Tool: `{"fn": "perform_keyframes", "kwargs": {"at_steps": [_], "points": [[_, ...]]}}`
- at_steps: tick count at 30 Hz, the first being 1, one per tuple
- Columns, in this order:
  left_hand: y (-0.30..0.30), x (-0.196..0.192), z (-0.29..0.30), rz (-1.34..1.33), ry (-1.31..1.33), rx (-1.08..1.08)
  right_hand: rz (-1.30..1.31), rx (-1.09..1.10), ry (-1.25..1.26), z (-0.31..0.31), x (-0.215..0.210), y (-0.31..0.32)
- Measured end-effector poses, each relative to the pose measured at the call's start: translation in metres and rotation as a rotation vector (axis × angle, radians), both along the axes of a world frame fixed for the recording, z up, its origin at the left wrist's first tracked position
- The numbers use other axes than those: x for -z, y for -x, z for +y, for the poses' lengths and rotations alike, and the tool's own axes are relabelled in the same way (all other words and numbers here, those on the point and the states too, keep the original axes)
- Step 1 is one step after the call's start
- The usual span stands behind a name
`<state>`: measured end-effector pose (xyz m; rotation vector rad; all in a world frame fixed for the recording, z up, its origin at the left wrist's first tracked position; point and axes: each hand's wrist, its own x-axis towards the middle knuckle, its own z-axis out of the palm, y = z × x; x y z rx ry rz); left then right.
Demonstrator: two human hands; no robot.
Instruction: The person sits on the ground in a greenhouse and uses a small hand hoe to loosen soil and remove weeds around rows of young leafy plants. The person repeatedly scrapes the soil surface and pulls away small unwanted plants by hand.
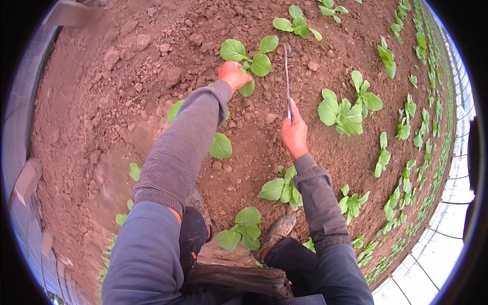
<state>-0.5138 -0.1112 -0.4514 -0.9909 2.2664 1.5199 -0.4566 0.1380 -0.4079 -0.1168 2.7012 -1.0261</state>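
My left hand (235,76) reaches far forward to a leafy green seedling (261,64), right against its left side. Its fingers are curled in beside the leaves, and what they hold, if anything, is hidden. In my right hand (295,134) is the handle of a small hand hoe (287,76), fingers wrapped round it. The hoe's long thin shaft points away from me. Its small head touches or hovers just over the soil, to the right of that seedling; which of the two I cannot tell.
More seedlings stand ahead (299,23), to the right (348,116) and near my feet (243,230). Dense plant rows run along the far right. My shoes (277,234) are on the brown, cloddy soil (127,86). Plastic sheeting (23,122) edges the left.
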Motion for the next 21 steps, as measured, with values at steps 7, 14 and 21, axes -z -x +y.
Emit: {"fn": "perform_keyframes", "kwargs": {"at_steps": [7, 14, 21], "points": [[0.003, -0.018, 0.009, -0.107, 0.256, 0.192, -0.025, -0.032, -0.008, -0.001, -0.008, -0.006], [0.018, 0.002, 0.003, -0.063, -0.035, 0.009, 0.047, -0.018, 0.092, 0.007, 0.003, -0.033], [0.035, -0.03, 0.002, 0.03, -0.708, -0.246, -0.033, 0.051, 0.024, 0.002, 0.002, -0.037]]}}
